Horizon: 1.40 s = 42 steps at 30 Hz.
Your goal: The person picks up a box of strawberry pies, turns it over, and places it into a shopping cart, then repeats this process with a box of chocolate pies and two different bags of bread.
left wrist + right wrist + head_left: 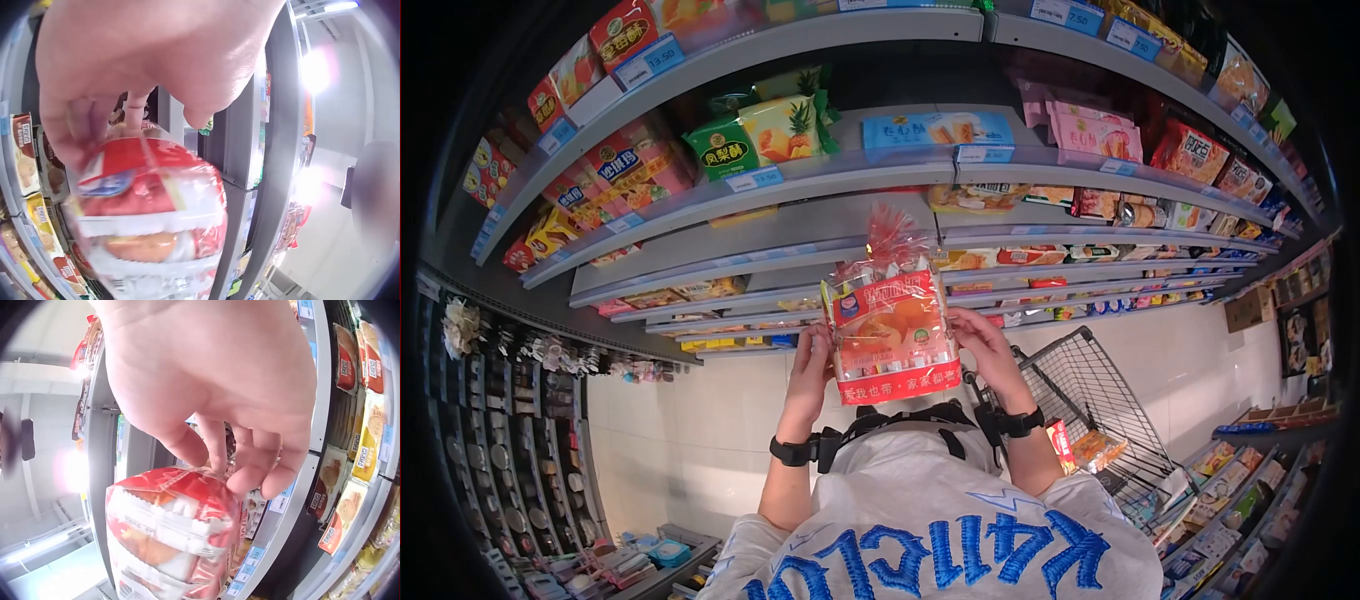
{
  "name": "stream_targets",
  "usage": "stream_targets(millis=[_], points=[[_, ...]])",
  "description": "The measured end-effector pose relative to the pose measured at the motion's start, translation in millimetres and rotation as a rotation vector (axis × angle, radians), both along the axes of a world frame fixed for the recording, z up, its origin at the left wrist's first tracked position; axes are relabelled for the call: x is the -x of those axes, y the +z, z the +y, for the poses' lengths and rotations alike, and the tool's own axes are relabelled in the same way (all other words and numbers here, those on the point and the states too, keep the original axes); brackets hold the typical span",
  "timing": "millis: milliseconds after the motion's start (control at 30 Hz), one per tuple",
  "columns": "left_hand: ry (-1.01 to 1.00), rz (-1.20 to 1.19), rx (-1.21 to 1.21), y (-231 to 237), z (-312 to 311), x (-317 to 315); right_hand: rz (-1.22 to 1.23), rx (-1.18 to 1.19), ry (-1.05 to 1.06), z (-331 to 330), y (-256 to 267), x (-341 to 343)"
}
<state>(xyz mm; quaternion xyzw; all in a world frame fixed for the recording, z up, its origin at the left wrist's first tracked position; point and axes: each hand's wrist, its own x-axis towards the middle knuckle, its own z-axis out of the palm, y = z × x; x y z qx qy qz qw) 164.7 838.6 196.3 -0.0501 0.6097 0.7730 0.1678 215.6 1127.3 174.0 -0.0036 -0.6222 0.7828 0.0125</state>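
Between the two hands is a clear and red bag of wrapped pastries [890, 325], held upright in front of the chest with its gathered top pointing at the shelves. My left hand [808, 365] grips its left side; in the left wrist view the fingers curl behind the bag [150, 212]. On the opposite side my right hand [990, 350] holds the bag, fingertips at its edge in the right wrist view. White sealed packets [159, 528] show through the bag's transparent side.
Shelves [770, 200] with boxed and bagged snacks curve across the front. A wire shopping cart [1090, 390] with a few packages stands at the right. More racks [520, 470] line the left side, and low displays [1230, 500] sit at the lower right.
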Motion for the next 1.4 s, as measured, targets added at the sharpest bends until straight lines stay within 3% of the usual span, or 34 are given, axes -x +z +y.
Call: stream_targets(millis=[100,200,267,400,567,833,900,967,1100,1133,1200,1333,1400], points=[[-0.096,-0.004,-0.064,-5,-12,3,-0.064,-0.004,0.007,4,-4,-1],[-0.065,0.042,-0.043,-6,-15,7,-0.116,0.156,0.012,3,-17,-2],[-0.057,0.032,-0.065,-8,-18,10,-0.082,0.042,-0.007,0,-18,-3],[-0.101,-0.032,-0.099,-19,-32,16,-0.037,0.086,0.056,-8,-5,-3],[-0.171,-0.02,-0.07,-5,-34,15,-0.1,-0.075,-0.06,-18,-3,-1],[-0.209,-0.03,-0.077,-13,-49,23,-0.125,-0.119,-0.08,-28,-7,-12],[-0.257,-0.041,-0.147,-23,-55,26,-0.128,-0.101,-0.083,-31,-12,-18],[-0.214,-0.042,-0.22,-29,-52,24,-0.105,0.24,-0.186,-40,-14,-22],[-0.164,-0.044,-0.355,-17,-40,26,-0.102,0.173,-0.09,-35,-24,-32],[-0.174,-0.05,-0.353,-19,-41,28,-0.096,0.131,-0.153,-40,-23,-35],[-0.303,0.007,-0.403,-22,-43,34,-0.099,0.072,-0.186,-43,-21,-40],[-0.414,-0.001,-0.284,-23,-30,40,-0.197,0.053,-0.266,-42,-16,-52],[-0.436,0.119,-0.169,-21,-12,41,-0.26,0.059,-0.291,-36,-11,-59]])
